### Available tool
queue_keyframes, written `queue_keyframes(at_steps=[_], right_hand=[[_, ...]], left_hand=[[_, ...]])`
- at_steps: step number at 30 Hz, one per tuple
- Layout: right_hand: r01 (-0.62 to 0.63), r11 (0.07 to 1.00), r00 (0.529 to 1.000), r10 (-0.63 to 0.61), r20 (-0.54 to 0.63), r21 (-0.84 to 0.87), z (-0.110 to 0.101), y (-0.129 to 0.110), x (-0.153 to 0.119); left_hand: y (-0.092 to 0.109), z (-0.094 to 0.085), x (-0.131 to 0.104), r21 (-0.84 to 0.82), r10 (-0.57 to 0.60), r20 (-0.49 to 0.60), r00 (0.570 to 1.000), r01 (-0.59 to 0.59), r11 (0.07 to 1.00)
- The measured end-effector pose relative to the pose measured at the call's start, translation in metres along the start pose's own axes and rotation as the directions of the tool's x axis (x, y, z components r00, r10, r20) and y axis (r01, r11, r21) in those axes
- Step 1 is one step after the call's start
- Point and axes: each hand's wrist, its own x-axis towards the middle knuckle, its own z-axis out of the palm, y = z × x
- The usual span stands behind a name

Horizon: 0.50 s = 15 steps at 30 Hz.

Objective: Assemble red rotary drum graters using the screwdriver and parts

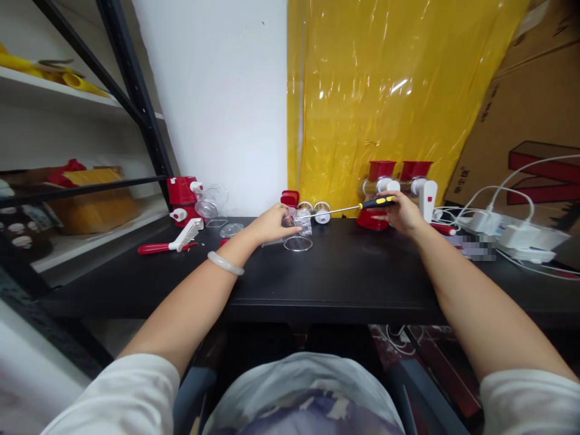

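Near the middle of the black table, my left hand (275,224) is closed on a clear plastic part (302,222). My right hand (397,212) grips the black and yellow handle of a screwdriver (377,202). Its long metal shaft points left and its tip reaches the clear part; the exact contact is too small to tell. Just below the part lies a clear round ring (298,243). Behind it are a small red piece (290,197) and a white-and-clear cylinder (322,212).
Red and white assemblies (182,192) stand at the left, beside a red-handled white crank (177,240) and clear discs (231,230). Red-topped devices (382,170) stand behind my right hand. White chargers and cables (521,237) lie at the right, before a cardboard box (539,109).
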Motion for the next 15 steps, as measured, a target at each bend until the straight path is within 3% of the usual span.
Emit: queue_keyframes(at_steps=[6,11,15], right_hand=[[0.063,0.993,0.996,-0.070,-0.062,-0.098,0.0023,-0.0003,-0.0023],[-0.035,0.999,0.999,0.035,-0.014,0.038,0.0008,-0.0040,-0.0029],[-0.014,1.000,1.000,0.014,0.007,0.025,0.0006,-0.0042,-0.0037]], left_hand=[[-0.0002,0.0003,0.0000,0.009,0.008,-0.005,1.000,-0.008,1.000],[-0.0001,0.0003,0.0002,0.014,0.006,0.000,1.000,-0.006,1.000],[0.0004,-0.0003,0.0001,0.004,0.005,-0.002,1.000,-0.005,1.000]])
